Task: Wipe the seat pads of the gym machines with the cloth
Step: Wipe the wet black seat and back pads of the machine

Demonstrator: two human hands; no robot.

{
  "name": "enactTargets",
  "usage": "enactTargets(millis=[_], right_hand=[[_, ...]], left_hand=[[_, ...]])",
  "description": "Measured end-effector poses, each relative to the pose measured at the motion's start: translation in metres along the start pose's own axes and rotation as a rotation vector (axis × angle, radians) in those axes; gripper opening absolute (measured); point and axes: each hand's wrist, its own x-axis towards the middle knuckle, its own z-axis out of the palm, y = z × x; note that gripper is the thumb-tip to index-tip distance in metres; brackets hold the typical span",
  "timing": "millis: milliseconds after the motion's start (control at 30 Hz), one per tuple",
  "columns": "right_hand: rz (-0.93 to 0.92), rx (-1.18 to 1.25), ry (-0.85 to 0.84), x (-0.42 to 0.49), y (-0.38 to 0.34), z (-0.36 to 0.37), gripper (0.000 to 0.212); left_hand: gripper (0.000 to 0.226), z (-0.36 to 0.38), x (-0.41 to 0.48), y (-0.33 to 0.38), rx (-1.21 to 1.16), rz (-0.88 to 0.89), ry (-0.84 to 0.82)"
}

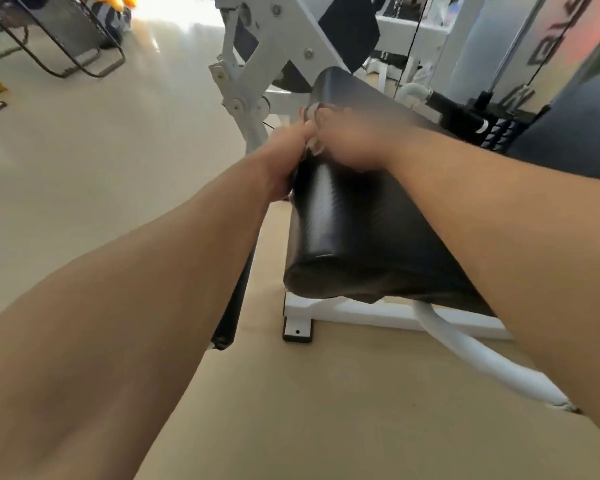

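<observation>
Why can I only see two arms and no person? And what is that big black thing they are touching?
The camera sits on the person's head and looks forward and down, so you see only their arms reaching out. The big black thing is the seat pad of a gym machine, the cushion people sit on. It rests on a white frame that stands on the floor. The left hand and the right hand meet at the pad's far left edge. Between them peeks a bit of light cloth, which both hands seem to have in their grip. The picture is blurry there, so the fingers are hard to see. The cloth is for wiping the pad.
</observation>
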Motion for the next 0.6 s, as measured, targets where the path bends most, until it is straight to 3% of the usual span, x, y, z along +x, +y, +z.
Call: enactTargets(millis=[100,233,300,433,600], right_hand=[[0.053,0.012,0.008,0.025,-0.001,-0.002,0.087],[0.141,0.032,0.033,-0.009,-0.018,0.007,0.074],[0.161,-0.007,-0.004,-0.046,-0.027,0.011,0.078],[0.215,-0.04,-0.082,-0.102,-0.046,0.015,0.066],[0.205,-0.054,-0.105,-0.075,-0.05,0.003,0.069]], left_hand=[[0.052,-0.002,0.017,-0.002,0.045,0.022,0.033],[0.052,-0.002,-0.012,-0.008,0.095,0.098,0.0],[0.053,-0.002,-0.037,-0.019,0.022,0.099,-0.037],[0.056,0.005,-0.091,-0.047,-0.135,0.025,-0.038],[0.057,0.007,-0.066,-0.049,-0.188,0.024,-0.08]])
